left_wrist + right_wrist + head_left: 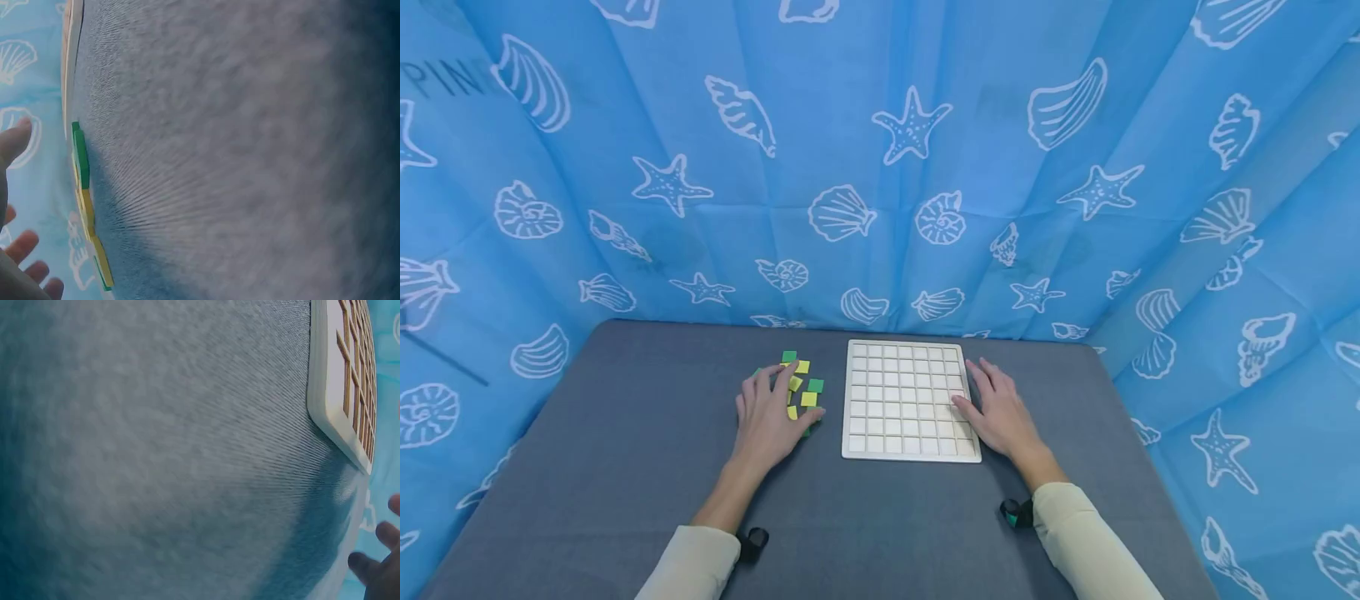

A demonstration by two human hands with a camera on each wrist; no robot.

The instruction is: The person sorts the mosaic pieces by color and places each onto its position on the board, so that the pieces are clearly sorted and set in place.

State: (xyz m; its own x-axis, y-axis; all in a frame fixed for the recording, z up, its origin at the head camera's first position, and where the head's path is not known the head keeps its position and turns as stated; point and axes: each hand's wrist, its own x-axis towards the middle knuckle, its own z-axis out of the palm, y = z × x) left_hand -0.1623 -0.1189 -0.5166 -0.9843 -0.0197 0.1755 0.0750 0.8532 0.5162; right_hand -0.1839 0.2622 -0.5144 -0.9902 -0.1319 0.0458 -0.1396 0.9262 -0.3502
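Note:
My left hand [769, 427] hovers over or rests on a loose group of small square tiles, with its fingers spread and slightly bent. Some are green tiles [816, 385] and others yellow tiles [808, 399]; the hand hides part of the group. No tile is visibly pinched. A pale square board [912, 457] with a raised grid lies to the right of the tiles. At the board's right edge is my right hand [1006, 419], fingers loosely extended and thumb over the rim, holding nothing. Whether the thumb touches the board I cannot tell.
A grey cloth-covered table [880, 517] lies beneath everything. Behind it and along both sides hangs a blue curtain [865, 167] printed with white shells and starfish. Dark wrist straps [752, 543] sit near both sleeves.

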